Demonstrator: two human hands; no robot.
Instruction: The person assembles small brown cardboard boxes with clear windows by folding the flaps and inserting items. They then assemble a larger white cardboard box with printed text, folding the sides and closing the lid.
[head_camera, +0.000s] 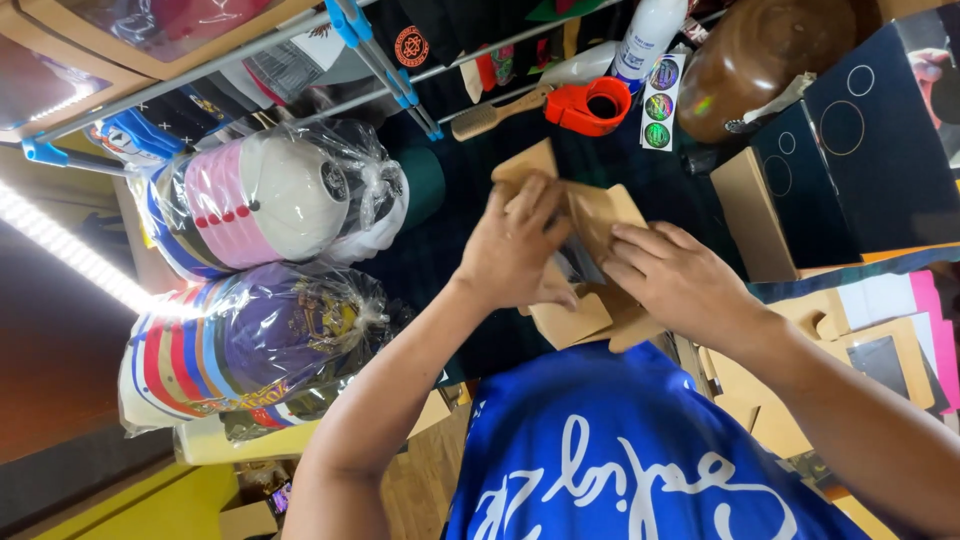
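Both my hands are on a flat piece of brown cardboard (600, 213), a folded box blank, held over a dark table top (440, 260). My left hand (515, 248) presses and grips its upper left part, fingers curled over a flap. My right hand (675, 280) holds the right side, fingers laid flat across the cardboard. A dark grey inner face shows between the two hands. My blue shirt with white lettering (620, 450) fills the bottom of the view.
Two clear bags of stacked caps (280, 200) (250, 340) lie at the left. At the back are an orange tape dispenser (590, 105), a wooden brush (490, 118), a white bottle (645, 35) and a brown rounded object (760, 55). A black box (860, 150) and more cardboard blanks (800, 320) are at the right.
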